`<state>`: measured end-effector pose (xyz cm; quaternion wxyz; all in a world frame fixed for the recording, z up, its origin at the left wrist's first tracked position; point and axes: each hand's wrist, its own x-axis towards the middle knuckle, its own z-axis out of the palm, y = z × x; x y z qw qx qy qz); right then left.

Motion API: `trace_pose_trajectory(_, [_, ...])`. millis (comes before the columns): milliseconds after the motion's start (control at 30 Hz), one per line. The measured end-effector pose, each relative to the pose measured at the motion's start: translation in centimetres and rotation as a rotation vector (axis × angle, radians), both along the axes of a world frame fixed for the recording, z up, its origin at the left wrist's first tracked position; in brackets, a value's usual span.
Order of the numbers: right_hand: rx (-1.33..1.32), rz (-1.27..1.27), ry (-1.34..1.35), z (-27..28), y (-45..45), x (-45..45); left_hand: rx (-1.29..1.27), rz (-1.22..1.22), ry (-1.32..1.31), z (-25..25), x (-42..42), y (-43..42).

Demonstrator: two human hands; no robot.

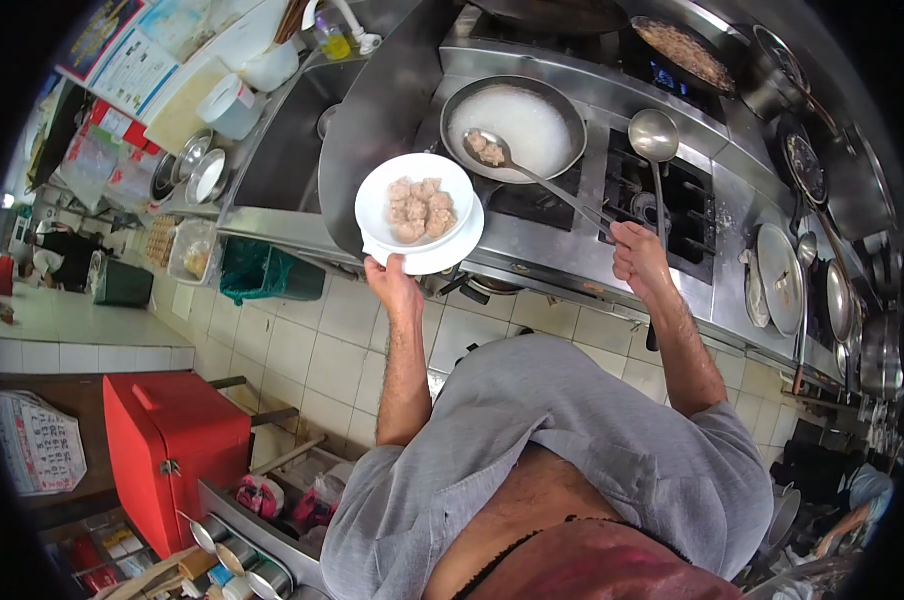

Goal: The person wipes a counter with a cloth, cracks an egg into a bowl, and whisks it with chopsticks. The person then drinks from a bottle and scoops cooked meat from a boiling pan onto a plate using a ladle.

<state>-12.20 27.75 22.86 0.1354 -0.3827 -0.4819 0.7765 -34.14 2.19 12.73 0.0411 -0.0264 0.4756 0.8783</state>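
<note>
My left hand (396, 287) grips the rim of a white plate (462, 250), with a white bowl (374, 205) resting on it. Several pale-brown meatballs (419, 210) lie in the bowl. My right hand (640, 258) is closed around the handle of a long metal spoon (542, 182). A few more meatballs (486, 149) sit in the spoon's head, over the near left part of a pan (578, 130). White, foamy liquid (517, 118) fills much of this pan on the stove. The bowl is just left of and nearer than the pan.
A ladle (655, 140) lies across the burner (662, 215) to the right. Behind stands another pan (684, 55) of brownish food. Oval metal plates (777, 275) rest on the right counter. Left are a sink (292, 150), a green-lined bin (262, 270) and a red box (187, 450).
</note>
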Motion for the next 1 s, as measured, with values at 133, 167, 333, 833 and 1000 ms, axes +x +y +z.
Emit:
trace_pose_trajectory(133, [0.048, -0.028, 0.06, 3.0, -0.5, 1.1, -0.039, -0.043, 0.06, -0.5, -0.6, 0.6])
trace_pose_trajectory(167, [0.084, 0.003, 0.066, 3.7, -0.8, 1.2, -0.034, -0.053, 0.045, -0.6, -0.5, 0.8])
trace_pose_trajectory(333, [0.91, 0.216, -0.077, 5.7, -2.2, 2.0, -0.009, -0.059, 0.021, 0.1, -0.8, 2.0])
trace_pose_trajectory(833, [1.243, -0.041, -0.334, -1.7, 3.3, -4.2, 0.031, -0.029, 0.042, -0.6, 0.1, -0.1])
trace_pose_trajectory(1000, [1.198, -0.001, -0.309, -5.4, 4.9, -6.4, 0.033, -0.003, 0.05, -0.4, 0.3, -1.4])
